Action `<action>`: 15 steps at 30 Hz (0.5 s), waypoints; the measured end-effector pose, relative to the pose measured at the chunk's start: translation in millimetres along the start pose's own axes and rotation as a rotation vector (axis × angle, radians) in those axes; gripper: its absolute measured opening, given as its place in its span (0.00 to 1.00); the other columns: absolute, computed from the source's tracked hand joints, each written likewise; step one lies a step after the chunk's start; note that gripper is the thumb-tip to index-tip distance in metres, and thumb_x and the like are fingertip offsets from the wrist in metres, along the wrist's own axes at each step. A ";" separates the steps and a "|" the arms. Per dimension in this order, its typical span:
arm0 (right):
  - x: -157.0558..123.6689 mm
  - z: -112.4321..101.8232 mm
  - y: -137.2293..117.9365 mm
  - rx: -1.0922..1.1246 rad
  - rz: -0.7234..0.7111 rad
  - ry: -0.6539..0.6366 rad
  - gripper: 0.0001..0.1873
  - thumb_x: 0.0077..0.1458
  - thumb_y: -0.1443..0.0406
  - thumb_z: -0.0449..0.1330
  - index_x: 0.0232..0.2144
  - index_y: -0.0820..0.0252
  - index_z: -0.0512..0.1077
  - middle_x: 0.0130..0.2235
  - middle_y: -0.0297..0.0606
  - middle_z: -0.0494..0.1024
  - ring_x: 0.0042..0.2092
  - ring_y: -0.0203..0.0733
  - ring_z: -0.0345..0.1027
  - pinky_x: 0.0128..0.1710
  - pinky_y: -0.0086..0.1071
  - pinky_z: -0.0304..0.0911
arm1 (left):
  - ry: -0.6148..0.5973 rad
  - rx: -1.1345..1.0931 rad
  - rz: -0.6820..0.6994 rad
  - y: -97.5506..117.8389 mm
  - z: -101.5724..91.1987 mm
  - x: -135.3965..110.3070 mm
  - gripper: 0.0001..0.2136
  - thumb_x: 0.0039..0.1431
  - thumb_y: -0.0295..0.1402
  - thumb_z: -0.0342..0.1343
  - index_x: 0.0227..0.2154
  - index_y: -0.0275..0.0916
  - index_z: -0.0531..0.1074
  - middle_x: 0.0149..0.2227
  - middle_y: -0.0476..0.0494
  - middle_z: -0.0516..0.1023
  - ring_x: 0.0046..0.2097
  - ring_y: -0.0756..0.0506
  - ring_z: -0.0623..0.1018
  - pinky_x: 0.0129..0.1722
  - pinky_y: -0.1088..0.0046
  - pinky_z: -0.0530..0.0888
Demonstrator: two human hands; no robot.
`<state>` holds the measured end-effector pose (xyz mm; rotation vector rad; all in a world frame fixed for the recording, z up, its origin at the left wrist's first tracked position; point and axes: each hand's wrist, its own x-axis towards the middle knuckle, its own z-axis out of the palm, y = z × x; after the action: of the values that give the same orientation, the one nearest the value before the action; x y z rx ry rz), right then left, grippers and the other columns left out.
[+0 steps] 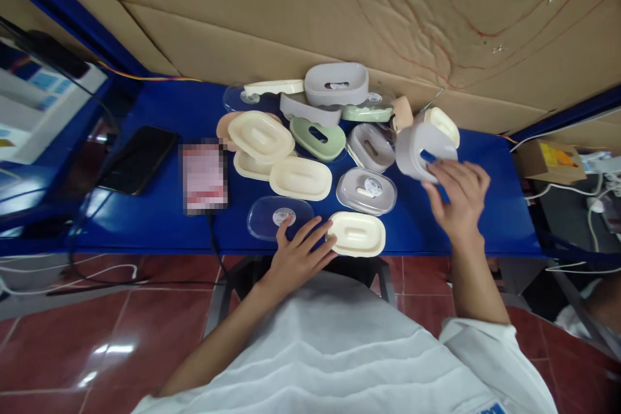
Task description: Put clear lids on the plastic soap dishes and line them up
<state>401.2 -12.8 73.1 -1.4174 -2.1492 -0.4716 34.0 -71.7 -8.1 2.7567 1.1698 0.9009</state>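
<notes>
My right hand (460, 200) pinches the near edge of a grey plastic box with a slot (420, 149), at the right of the blue table. The box is tilted, with part of a cream piece (444, 126) showing behind it. Fingers spread, my left hand (301, 252) lies at the table's front edge. Its fingertips reach a clear oval lid with a round sticker (264, 217) and a cream oval tray (356, 233). Just behind that tray sits a grey piece under a clear lid with a sticker (383, 197).
Cream trays (301, 179), a green slotted piece (317, 139) and another grey box (336, 84) crowd the table's middle and back. A black phone (138, 158) and a blurred-out pink item (204, 176) lie left. Cardboard (272, 19) walls the back; a small carton (550, 162) stands right.
</notes>
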 end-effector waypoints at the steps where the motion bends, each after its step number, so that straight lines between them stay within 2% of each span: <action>1: -18.4 -14.3 -18.8 0.005 -0.001 0.009 0.19 0.70 0.60 0.63 0.61 0.51 0.74 0.57 0.42 0.82 0.60 0.51 0.76 0.66 0.52 0.59 | 0.015 -0.008 0.000 -0.2 -0.7 0.4 0.09 0.69 0.37 0.64 0.50 0.47 0.79 0.60 0.44 0.83 0.61 0.37 0.81 0.76 0.43 0.46; 4: -65.3 -38.6 -79.3 0.093 -0.082 -0.139 0.18 0.68 0.61 0.65 0.59 0.49 0.75 0.50 0.38 0.86 0.53 0.48 0.80 0.65 0.49 0.61 | 0.051 -0.043 -0.016 -2.1 -1.4 0.4 0.16 0.66 0.38 0.67 0.55 0.46 0.77 0.62 0.36 0.81 0.60 0.38 0.82 0.75 0.46 0.50; 7: -84.5 -31.6 -122.2 0.158 -0.085 -0.284 0.18 0.69 0.65 0.64 0.59 0.53 0.74 0.48 0.39 0.86 0.53 0.46 0.79 0.68 0.48 0.58 | 0.052 -0.046 -0.035 -3.6 -0.1 -0.5 0.21 0.66 0.40 0.68 0.59 0.46 0.74 0.65 0.31 0.77 0.61 0.36 0.81 0.74 0.44 0.52; 9: -82.4 -17.9 -134.4 0.183 -0.076 -0.327 0.18 0.70 0.66 0.62 0.61 0.53 0.74 0.53 0.41 0.85 0.58 0.47 0.77 0.70 0.49 0.55 | 0.019 -0.038 -0.022 -3.9 -0.7 -1.8 0.22 0.66 0.41 0.67 0.61 0.49 0.73 0.67 0.31 0.75 0.61 0.36 0.81 0.74 0.43 0.51; 12: -71.6 1.4 -137.0 0.219 -0.100 -0.389 0.19 0.71 0.64 0.62 0.62 0.54 0.73 0.61 0.43 0.81 0.67 0.51 0.70 0.73 0.52 0.50 | -0.005 0.003 -0.042 -7.6 -8.5 -7.4 0.26 0.66 0.42 0.67 0.65 0.53 0.71 0.70 0.32 0.71 0.64 0.34 0.79 0.74 0.41 0.49; 15: -66.8 12.9 -135.9 0.257 -0.120 -0.384 0.18 0.71 0.63 0.63 0.61 0.52 0.73 0.61 0.42 0.81 0.68 0.50 0.70 0.74 0.53 0.50 | -0.043 0.058 -0.198 -19.4 -24.7 -19.4 0.31 0.65 0.43 0.67 0.69 0.52 0.67 0.74 0.30 0.64 0.71 0.27 0.70 0.73 0.33 0.49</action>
<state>294.5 -108.5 22.4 -1.3196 -2.4992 0.0452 -2.2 -75.6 -1.7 2.6279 1.4514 0.7952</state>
